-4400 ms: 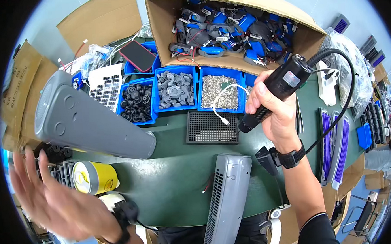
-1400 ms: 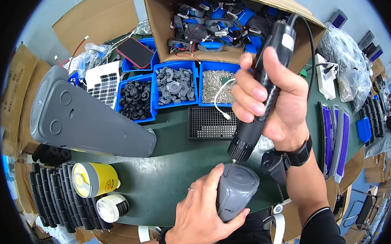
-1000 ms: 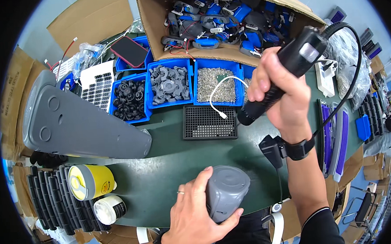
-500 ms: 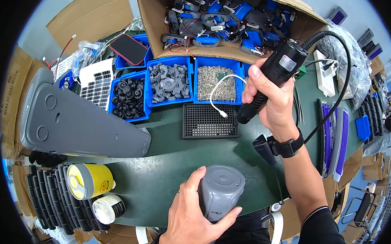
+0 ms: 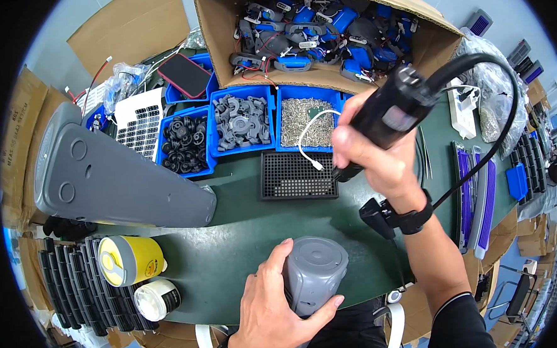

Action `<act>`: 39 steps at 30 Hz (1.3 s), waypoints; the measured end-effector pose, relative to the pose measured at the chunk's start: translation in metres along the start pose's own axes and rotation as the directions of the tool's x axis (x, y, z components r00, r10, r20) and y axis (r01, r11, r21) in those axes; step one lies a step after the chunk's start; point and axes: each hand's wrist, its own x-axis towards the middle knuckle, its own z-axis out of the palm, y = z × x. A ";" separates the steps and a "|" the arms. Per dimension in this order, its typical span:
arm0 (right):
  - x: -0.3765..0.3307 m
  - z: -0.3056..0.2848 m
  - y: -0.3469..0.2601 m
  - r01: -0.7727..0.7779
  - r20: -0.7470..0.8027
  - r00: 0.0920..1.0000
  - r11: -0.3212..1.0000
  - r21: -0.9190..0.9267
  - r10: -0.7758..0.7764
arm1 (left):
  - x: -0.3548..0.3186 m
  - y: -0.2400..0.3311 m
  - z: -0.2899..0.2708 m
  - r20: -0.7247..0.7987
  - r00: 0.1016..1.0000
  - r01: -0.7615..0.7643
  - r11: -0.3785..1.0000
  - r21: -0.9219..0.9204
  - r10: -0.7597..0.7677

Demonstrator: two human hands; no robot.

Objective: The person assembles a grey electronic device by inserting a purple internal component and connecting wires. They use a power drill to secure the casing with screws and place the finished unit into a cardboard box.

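Note:
My left hand (image 5: 274, 310) is wrapped round a grey plastic housing (image 5: 316, 269) at the table's near edge, its rounded end tilted up toward me. In my right hand (image 5: 378, 153) is a black electric screwdriver (image 5: 394, 112), with a thick cable looping off its back end to the right. Its tip points down and left, over the right edge of a black perforated screw tray (image 5: 299, 175). Small screws fill the lower rows of that tray. A white cable (image 5: 303, 138) hangs across a blue bin of screws (image 5: 310, 119) to the tray.
A large grey housing (image 5: 121, 176) lies at the left. Blue bins hold grey clips (image 5: 241, 121) and black wheels (image 5: 184, 141). Behind stands a cardboard box (image 5: 222, 57) of blue-and-grey parts. A yellow cup (image 5: 132, 260) and white jar (image 5: 157, 299) stand front left; purple-grey strips (image 5: 481, 201) lie right.
My right hand has tilted the screwdriver and shifted it slightly left and down, bringing its tip to the screw tray's edge. My left hand keeps its hold on the grey housing.

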 end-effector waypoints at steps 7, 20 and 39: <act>0.024 -0.014 -0.041 -0.043 -0.044 0.997 0.959 0.281 0.058 | 0.001 -0.020 0.009 0.061 0.994 -0.093 0.995 0.032 0.091; 0.020 -0.003 -0.041 -0.551 0.163 0.801 0.601 0.579 0.577 | 0.000 -0.021 0.007 0.090 0.994 -0.076 0.993 0.092 0.068; 0.011 0.017 -0.030 -0.588 0.220 0.792 0.613 0.528 0.570 | -0.004 -0.028 0.012 0.064 0.997 -0.036 0.999 -0.022 0.037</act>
